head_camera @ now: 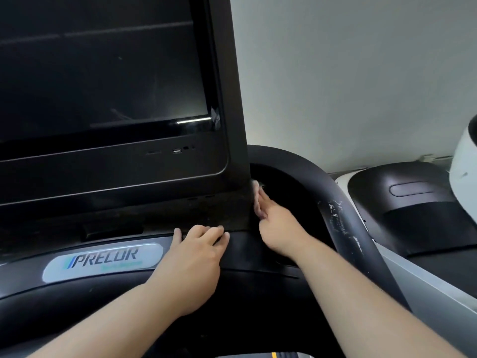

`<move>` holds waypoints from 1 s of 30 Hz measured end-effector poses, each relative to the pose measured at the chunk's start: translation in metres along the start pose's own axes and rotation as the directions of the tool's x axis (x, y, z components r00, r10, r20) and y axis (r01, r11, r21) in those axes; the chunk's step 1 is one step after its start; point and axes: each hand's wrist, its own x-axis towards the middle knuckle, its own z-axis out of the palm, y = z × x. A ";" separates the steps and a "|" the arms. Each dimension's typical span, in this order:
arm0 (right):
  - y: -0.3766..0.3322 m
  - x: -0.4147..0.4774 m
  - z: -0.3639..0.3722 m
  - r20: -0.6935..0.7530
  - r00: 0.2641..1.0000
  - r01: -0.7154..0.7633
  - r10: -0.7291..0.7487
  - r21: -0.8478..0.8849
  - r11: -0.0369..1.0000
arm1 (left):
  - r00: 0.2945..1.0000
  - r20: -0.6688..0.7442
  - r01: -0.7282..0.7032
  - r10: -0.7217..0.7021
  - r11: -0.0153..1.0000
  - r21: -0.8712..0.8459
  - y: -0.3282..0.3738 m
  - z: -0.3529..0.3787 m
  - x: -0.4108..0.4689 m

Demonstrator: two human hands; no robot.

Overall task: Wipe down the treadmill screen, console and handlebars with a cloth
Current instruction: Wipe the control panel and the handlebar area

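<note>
The treadmill's dark screen (103, 73) fills the upper left, with its black console (154, 259) below carrying a pale logo badge (103, 262). My left hand (198, 251) rests on the console ledge, fingers bent over its front edge. My right hand (276, 226) presses a small pale cloth (257, 200) against the right side of the screen housing, in the gap beside the curved black handlebar (343, 218). Most of the cloth is hidden by my fingers.
The handlebar shows scuffed white marks along its top. Beyond it on the right stands another machine with a black hood (402, 192) and a white housing (464, 161). A pale wall (348, 73) lies behind.
</note>
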 end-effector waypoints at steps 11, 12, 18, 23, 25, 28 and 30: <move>-0.015 -0.008 -0.001 -0.040 0.992 -0.114 0.117 0.073 0.991 | 1.000 -0.017 -0.003 0.001 0.996 -0.092 -0.003 -0.004 0.006; -0.014 -0.020 0.004 -0.046 0.994 -0.094 0.094 0.011 0.996 | 1.000 -0.027 -0.009 0.006 0.997 -0.083 -0.004 -0.003 0.006; -0.010 -0.092 0.035 -0.118 0.992 0.027 -0.040 -0.115 0.993 | 0.991 -0.099 -0.086 0.089 0.996 0.034 -0.009 0.006 0.003; -0.010 -0.134 0.054 -0.345 0.939 -0.002 -0.014 -0.046 0.999 | 0.979 -0.124 -0.151 0.159 0.986 0.073 -0.016 0.006 0.003; -0.001 -0.152 0.057 -0.412 0.910 -0.095 0.032 -0.132 0.987 | 0.974 -0.124 -0.177 0.187 0.980 0.091 -0.019 0.007 0.004; 0.022 -0.167 0.051 -0.502 0.857 -0.304 0.116 -0.311 0.900 | 0.968 -0.125 -0.203 0.217 0.972 0.118 -0.020 0.007 0.004; 0.029 -0.170 0.045 -0.490 0.841 -0.466 0.229 -0.441 0.767 | 0.965 -0.123 -0.211 0.233 0.963 0.168 -0.020 0.007 0.003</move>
